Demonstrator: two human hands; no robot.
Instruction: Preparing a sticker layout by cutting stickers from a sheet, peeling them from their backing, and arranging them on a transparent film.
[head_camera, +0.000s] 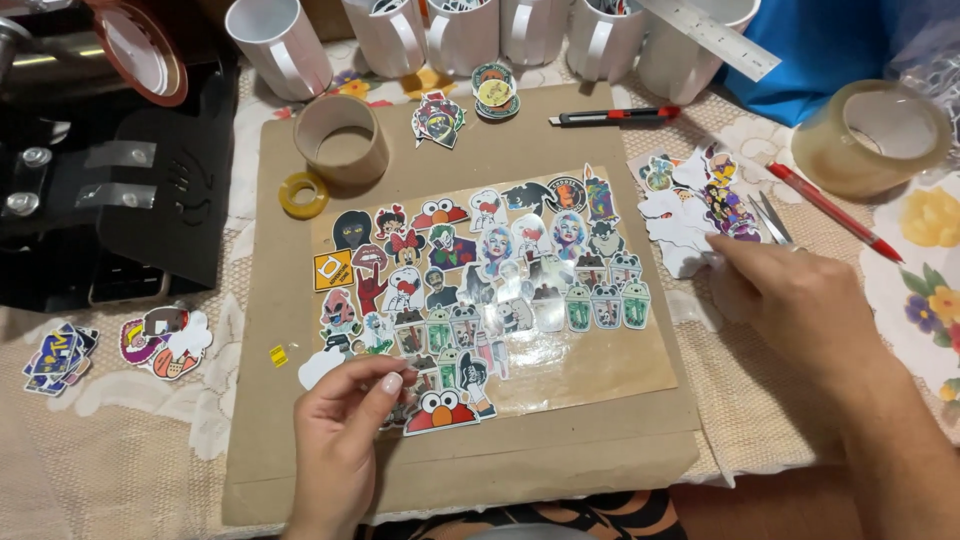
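Note:
A glossy sheet (590, 365) covered with several small cartoon stickers lies on a brown cardboard board (560, 445). My left hand (345, 430) is at the sheet's near left corner, thumb and fingers pinched on a small sticker beside a red furry-monster sticker (440, 412). My right hand (790, 290) rests palm down to the right of the board, fingertips on a pile of loose cut-out stickers (690, 205). A pair of scissors (770, 218) lies partly under that pile, next to my fingers.
White mugs (280, 45) line the far edge. A cardboard tape core (342, 138), a yellow tape roll (303, 194), a box cutter (612, 116), a ruler (712, 38), a clear tape roll (868, 138) and a red pen (832, 212) surround the board. More sticker piles (165, 342) lie left.

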